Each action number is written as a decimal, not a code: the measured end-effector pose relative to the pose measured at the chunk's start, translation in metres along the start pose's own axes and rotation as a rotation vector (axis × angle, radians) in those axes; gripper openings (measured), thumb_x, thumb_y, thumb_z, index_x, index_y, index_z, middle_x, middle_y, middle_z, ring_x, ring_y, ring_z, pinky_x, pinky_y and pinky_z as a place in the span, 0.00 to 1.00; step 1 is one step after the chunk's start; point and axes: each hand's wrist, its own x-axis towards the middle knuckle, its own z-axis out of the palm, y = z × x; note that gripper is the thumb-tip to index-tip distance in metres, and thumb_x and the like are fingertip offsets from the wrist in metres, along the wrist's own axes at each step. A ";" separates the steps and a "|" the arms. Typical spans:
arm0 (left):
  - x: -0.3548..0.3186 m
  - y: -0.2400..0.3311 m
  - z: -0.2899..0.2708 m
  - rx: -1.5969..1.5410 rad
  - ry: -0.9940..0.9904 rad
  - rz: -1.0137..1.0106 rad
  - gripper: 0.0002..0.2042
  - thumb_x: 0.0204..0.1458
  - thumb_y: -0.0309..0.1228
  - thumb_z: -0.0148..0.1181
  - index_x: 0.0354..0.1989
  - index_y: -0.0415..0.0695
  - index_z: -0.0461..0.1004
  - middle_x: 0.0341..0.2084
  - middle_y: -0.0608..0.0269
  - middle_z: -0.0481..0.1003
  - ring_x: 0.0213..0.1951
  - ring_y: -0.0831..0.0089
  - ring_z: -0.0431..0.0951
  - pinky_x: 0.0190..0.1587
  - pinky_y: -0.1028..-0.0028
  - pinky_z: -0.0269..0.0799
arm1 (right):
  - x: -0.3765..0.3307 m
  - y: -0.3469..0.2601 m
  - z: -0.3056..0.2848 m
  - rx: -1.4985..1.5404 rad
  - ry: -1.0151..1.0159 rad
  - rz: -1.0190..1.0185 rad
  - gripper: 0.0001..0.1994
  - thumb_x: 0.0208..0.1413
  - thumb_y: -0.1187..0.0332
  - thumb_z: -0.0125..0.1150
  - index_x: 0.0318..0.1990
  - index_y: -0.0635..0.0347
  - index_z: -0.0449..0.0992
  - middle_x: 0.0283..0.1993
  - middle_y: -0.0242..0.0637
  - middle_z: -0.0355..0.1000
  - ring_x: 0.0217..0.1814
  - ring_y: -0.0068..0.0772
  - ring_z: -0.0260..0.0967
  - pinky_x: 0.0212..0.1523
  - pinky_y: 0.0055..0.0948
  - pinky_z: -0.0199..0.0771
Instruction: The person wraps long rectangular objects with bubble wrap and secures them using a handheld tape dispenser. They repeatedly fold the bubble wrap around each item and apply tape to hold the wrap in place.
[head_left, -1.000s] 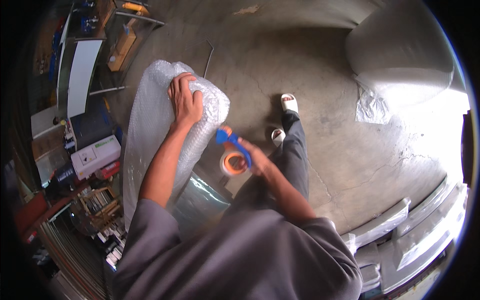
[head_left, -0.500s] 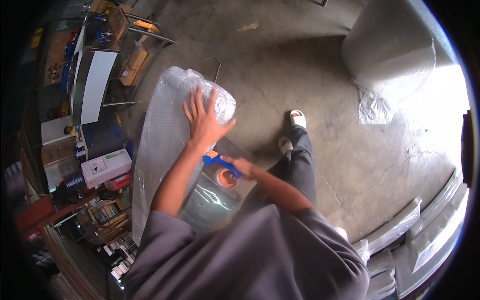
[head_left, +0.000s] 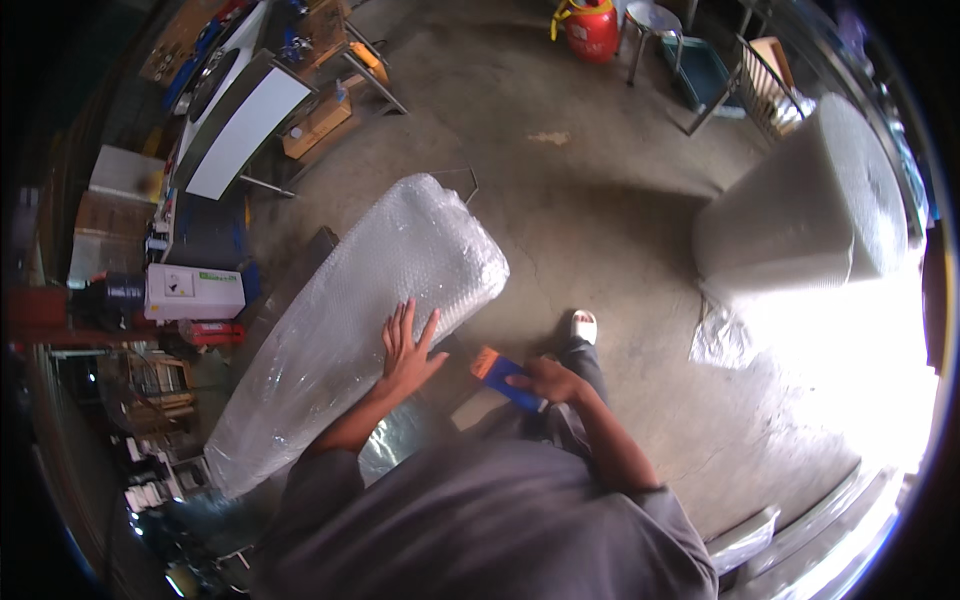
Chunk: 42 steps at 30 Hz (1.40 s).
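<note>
A long package in clear bubble wrap (head_left: 350, 290) lies slantwise in front of me, its bulkier end pointing away. My left hand (head_left: 408, 362) is open, fingers spread, over the near right side of the wrap; whether the palm presses on it I cannot tell. Right of the package, my right hand (head_left: 552, 382) is closed around a blue and orange tape dispenser (head_left: 508, 383), held off the wrap. Its tape roll cannot be made out now. Below my left hand shows a shiny sheet-like surface (head_left: 390, 440), partly hidden by my arm and shirt.
A big upright roll of bubble wrap (head_left: 790, 220) stands at the right. Farther off are a red gas cylinder (head_left: 590, 32) and a round stool (head_left: 654, 18). At the left are a white box-shaped machine (head_left: 195, 293) and a white panel (head_left: 247, 135). Wrapped lengths (head_left: 800, 540) lie lower right.
My view has shifted, bringing the stool and red cylinder in. My left hand has moved from the package's far end nearer to me. The dispenser stays in my right hand, turned differently.
</note>
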 end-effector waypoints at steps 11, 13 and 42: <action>0.094 0.028 -0.050 -2.000 -0.370 -0.661 0.16 0.70 0.35 0.54 0.57 0.37 0.76 0.52 0.61 0.79 0.55 0.74 0.77 0.60 0.68 0.73 | -0.046 -0.163 -0.072 -0.006 0.245 -0.208 0.33 0.66 0.51 0.63 0.67 0.69 0.65 0.49 0.58 0.78 0.54 0.53 0.79 0.53 0.41 0.75; 0.108 0.011 -0.051 -1.988 -0.394 -0.757 0.13 0.68 0.31 0.54 0.55 0.36 0.77 0.50 0.61 0.80 0.52 0.74 0.79 0.56 0.69 0.75 | -0.036 -0.173 -0.075 -0.015 0.271 -0.213 0.32 0.65 0.51 0.63 0.65 0.69 0.65 0.48 0.58 0.78 0.52 0.55 0.79 0.52 0.41 0.76; 0.321 -0.315 0.193 -1.162 -0.828 0.062 0.15 0.63 0.40 0.59 0.47 0.41 0.82 0.44 0.54 0.83 0.47 0.66 0.83 0.52 0.65 0.76 | 0.127 -0.256 -0.031 -0.167 0.678 0.534 0.26 0.60 0.50 0.67 0.46 0.72 0.78 0.30 0.53 0.80 0.33 0.49 0.82 0.37 0.41 0.79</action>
